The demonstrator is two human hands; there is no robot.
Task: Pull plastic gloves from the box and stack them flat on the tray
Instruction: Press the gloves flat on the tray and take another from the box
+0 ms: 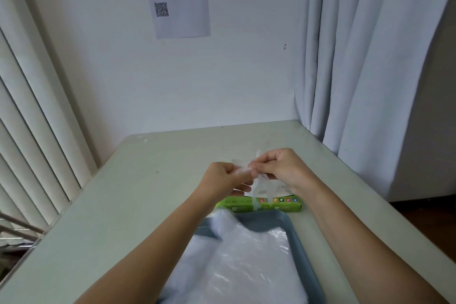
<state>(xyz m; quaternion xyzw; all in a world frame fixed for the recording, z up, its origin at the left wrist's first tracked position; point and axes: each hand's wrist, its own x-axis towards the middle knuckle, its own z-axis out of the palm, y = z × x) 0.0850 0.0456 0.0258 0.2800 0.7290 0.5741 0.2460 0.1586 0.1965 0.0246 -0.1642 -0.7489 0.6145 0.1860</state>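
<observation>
Curtain [357,57] flanks table [123,205]; glove [259,186] hangs before green box [278,206].

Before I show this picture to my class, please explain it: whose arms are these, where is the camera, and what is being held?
No machine here: a person works with two bare hands. The single picture comes from a camera worn on the head, looking forward and down. The left hand and right hand both pinch a thin clear plastic glove above a green glove box. Nearer the person, a blue-grey tray on the pale table holds a stack of gloves already laid down.
</observation>
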